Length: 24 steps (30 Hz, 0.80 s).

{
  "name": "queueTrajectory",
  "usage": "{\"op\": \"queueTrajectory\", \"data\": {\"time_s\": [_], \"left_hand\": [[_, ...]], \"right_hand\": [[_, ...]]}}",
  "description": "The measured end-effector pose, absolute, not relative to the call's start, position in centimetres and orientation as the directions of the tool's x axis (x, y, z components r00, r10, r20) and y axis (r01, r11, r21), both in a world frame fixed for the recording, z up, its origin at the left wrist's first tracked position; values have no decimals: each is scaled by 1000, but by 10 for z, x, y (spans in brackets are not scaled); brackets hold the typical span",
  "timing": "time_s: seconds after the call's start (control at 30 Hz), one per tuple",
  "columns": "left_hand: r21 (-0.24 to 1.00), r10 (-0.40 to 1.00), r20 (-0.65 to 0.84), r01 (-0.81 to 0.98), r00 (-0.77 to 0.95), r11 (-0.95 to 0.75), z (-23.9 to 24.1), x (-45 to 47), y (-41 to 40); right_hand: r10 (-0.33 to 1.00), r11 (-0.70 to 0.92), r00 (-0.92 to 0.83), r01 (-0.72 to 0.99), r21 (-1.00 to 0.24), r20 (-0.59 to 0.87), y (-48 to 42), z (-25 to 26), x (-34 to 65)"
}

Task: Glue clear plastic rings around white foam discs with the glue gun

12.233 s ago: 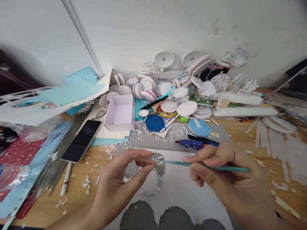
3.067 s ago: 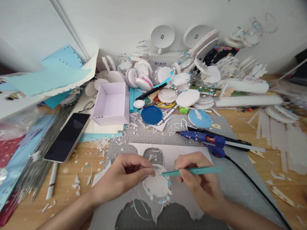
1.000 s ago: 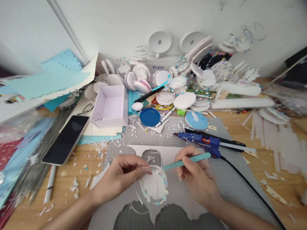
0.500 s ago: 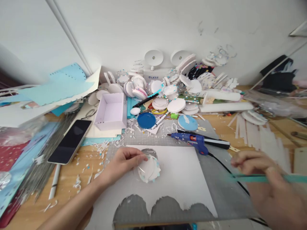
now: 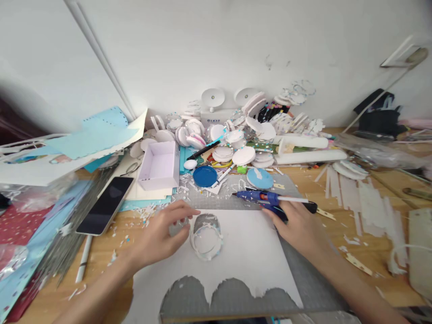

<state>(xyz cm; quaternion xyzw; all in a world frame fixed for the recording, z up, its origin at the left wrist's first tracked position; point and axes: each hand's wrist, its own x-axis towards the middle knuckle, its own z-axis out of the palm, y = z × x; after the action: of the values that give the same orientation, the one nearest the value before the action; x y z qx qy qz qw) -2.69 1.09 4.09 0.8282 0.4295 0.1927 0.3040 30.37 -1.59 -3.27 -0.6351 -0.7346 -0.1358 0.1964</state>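
My left hand [image 5: 170, 231] is just left of a thin clear ring with white and pale blue flecks [image 5: 206, 243]. Its thumb and forefinger are apart, with nothing plainly held between them. That ring lies on a white sheet [image 5: 249, 252], just below a round cut-out hole. Along its near edge the sheet has scalloped cuts. My right hand [image 5: 297, 225] is over the handle of a blue hot glue gun [image 5: 254, 196], its fingers around it and partly hidden. A white glue stick [image 5: 293, 199] sticks out of the gun's back.
A grey cutting mat [image 5: 317, 288] lies under the sheet. Behind are a lilac box [image 5: 158, 164], a dark blue lid [image 5: 205, 176], a light blue disc [image 5: 259, 178] and piled white discs [image 5: 243, 155]. A phone [image 5: 105, 204] lies left; white strips [image 5: 351, 202] lie right.
My left hand has let go of the flecked ring and drawn slightly left. My right hand, earlier at the far right by a blurred green strip, has moved left onto the glue gun.
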Motion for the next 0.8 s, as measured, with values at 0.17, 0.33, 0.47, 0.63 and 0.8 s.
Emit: {"op": "queueTrajectory", "data": {"time_s": [0.17, 0.33, 0.47, 0.63, 0.8], "left_hand": [[695, 876, 231, 558, 424, -453, 52, -36, 13], [704, 860, 344, 502, 378, -503, 63, -25, 13], [704, 824, 369, 450, 430, -550, 71, -8, 9], [805, 829, 276, 354, 486, -476, 67, 9, 8], [946, 811, 104, 194, 575, -259, 63, 14, 12]], "right_hand": [[823, 264, -111, 943, -201, 557, -10, -15, 304], [747, 352, -23, 862, -365, 665, -11, -1, 293], [665, 403, -38, 859, -316, 746, -16, -13, 282], [664, 419, -70, 860, -293, 745, -27, -24, 278], [712, 418, -46, 830, -370, 700, -30, -26, 278]]}}
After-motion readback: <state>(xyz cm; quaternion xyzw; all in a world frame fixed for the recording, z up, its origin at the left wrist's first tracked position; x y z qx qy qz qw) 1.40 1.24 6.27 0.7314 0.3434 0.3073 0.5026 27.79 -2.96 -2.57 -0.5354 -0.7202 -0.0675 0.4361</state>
